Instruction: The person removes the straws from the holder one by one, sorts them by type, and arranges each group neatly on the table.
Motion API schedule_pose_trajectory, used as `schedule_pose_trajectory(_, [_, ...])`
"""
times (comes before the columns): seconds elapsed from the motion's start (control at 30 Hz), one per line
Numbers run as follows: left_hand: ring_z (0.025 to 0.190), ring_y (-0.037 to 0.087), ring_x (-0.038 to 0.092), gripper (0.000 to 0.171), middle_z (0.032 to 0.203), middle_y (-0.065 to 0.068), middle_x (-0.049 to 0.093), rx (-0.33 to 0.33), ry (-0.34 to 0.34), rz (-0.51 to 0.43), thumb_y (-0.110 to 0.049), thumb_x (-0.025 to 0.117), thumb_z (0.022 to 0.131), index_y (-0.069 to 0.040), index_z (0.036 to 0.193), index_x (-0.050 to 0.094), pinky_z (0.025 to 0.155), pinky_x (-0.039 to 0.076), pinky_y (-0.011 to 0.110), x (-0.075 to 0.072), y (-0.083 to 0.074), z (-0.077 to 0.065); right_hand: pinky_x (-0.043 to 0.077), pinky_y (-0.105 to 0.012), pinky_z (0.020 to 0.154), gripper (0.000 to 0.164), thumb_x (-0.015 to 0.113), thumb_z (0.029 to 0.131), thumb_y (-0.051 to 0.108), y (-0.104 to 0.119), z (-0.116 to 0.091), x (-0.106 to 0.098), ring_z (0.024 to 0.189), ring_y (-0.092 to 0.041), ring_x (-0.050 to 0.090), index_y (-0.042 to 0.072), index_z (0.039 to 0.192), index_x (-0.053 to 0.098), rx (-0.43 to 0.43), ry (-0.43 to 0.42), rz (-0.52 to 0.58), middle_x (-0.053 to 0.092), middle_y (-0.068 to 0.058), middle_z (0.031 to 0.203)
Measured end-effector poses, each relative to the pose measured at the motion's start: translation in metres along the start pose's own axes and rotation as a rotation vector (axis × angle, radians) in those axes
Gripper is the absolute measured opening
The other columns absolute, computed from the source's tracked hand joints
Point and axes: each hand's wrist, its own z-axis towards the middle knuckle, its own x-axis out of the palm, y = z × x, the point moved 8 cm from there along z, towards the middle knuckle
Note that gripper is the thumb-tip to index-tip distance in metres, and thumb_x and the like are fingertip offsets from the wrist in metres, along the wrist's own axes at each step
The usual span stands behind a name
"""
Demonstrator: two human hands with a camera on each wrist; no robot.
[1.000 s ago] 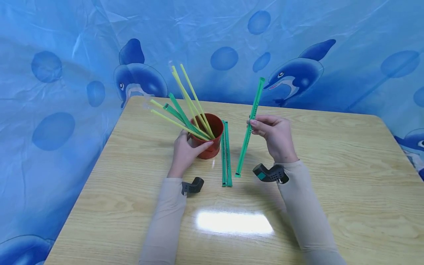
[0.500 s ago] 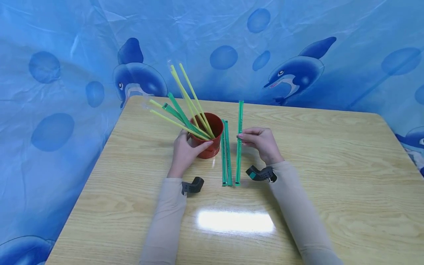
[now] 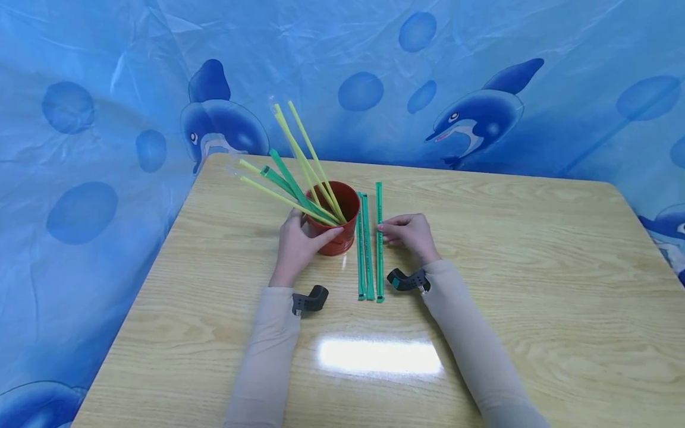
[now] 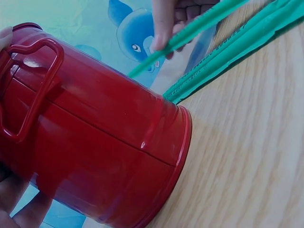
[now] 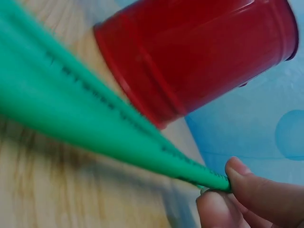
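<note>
My left hand (image 3: 296,248) holds a red metal bucket (image 3: 345,241) upright by its side, with the thumb near the rim. Several yellow straws (image 3: 302,126) and green wrapped straws (image 3: 285,178) lean out of it to the left. Between thumb and fingers my right hand (image 3: 411,235) pinches another green wrapped straw (image 3: 379,267) near its middle. It runs nearly parallel to two green wrapped straws (image 3: 368,255) lying on the table beside the bucket. In the right wrist view, dark print shows along the pinched straw (image 5: 104,116). A looped handle (image 4: 42,96) appears on the bucket in the left wrist view.
The wooden table (image 3: 535,285) extends to both sides, with a bright light reflection near its front. Behind it hangs a blue sheet (image 3: 321,35) printed with dolphins. Each wrist carries a black camera mount (image 3: 311,299).
My right hand has moved left and down with its green straw, from raised and tilted to lined up beside the two on the table. The left hand has stayed on the bucket.
</note>
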Motion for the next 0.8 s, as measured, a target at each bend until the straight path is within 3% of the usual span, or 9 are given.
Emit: schedule_pose_trajectory(0.8, [0.129, 0.028, 0.042, 0.077, 0.137, 0.009, 0.047, 0.008, -0.002, 0.023, -0.033, 0.08, 0.075, -0.009, 0.138, 0.042, 0.102, 0.04, 0.041, 0.0, 0.001, 0.001, 0.057, -0.028, 0.057, 0.023, 0.071, 0.083, 0.005, -0.004, 0.005, 0.014, 0.057, -0.012, 0.066, -0.014, 0.096, 0.068, -0.002, 0.071, -0.079, 0.071, -0.015, 0.079])
